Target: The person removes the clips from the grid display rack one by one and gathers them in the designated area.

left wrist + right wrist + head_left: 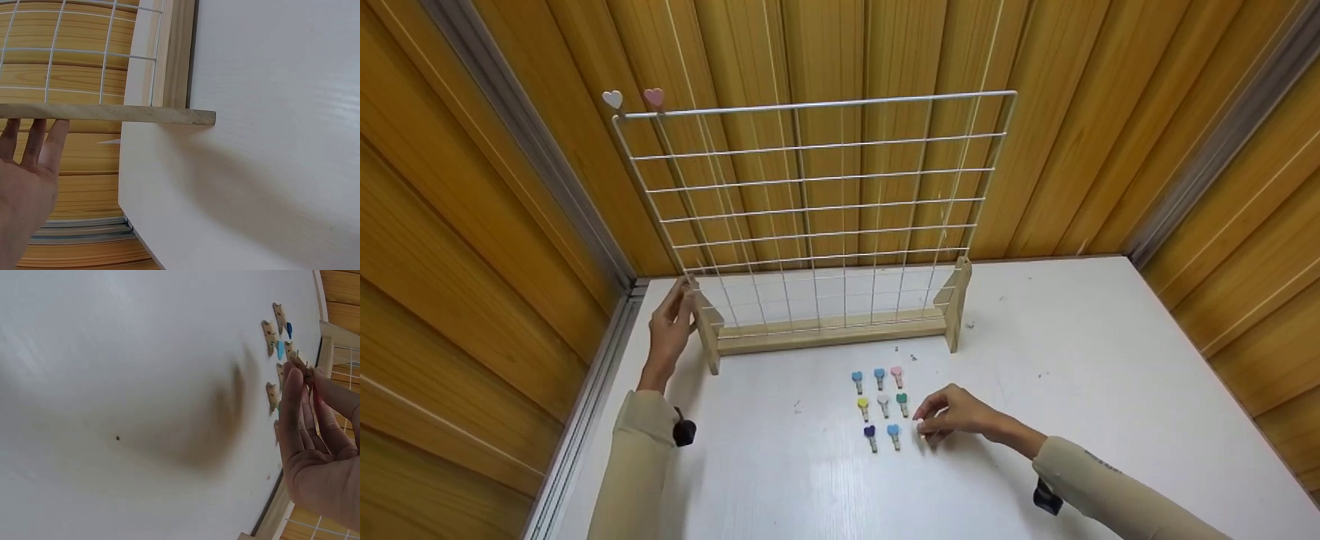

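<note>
A white wire grid (pixel 810 180) stands upright in a wooden base (pixel 832 335). My left hand (pixel 669 330) is at the base's left side piece; in the left wrist view its straight fingers (pixel 52 143) touch the outer face of that wooden piece (pixel 169 115). My right hand (pixel 956 412) pinches a small wooden clothespin (pixel 306 374) between thumb and fingertips, low over the table. To its left lie several heart-topped clothespins in rows, among them a green one (pixel 902 403), a light blue one (pixel 894 436) and a yellow one (pixel 863 408).
A white heart clothespin (pixel 613 100) and a pink heart clothespin (pixel 654 98) sit on the grid's top wire at the left. The white table (pixel 780 465) is bounded by wood-patterned walls (pixel 1110 135) behind and at both sides.
</note>
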Demonstrator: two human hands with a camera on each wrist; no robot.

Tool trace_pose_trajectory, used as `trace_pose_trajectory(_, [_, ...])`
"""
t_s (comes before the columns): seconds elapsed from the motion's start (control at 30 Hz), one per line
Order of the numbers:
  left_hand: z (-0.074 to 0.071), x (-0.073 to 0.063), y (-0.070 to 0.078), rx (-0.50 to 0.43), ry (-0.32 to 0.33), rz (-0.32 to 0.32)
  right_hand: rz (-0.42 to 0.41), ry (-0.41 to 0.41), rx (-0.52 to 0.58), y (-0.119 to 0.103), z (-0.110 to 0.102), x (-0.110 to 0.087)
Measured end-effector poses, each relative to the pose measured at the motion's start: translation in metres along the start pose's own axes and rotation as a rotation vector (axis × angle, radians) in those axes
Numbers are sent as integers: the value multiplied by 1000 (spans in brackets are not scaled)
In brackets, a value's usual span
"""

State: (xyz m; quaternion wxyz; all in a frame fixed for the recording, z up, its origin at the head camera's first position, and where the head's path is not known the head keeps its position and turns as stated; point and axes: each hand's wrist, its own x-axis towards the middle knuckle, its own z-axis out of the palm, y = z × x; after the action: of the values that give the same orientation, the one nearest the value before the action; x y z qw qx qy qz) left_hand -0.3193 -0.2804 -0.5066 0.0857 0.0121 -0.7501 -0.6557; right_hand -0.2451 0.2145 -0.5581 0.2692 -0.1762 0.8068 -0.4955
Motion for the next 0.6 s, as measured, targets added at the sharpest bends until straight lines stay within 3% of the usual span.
trace_pose_trajectory(0.2, [1,0,4,2,-8,1,1,28,-62,11,13,1])
trace_pose_trajectory(0.43, [2,0,5,-14,2,-41,9,33,-105,14,19,1])
trace_pose_trajectory(0.6, [2,-2,4,-6,9,-15,-31,63,-161,16,20,4])
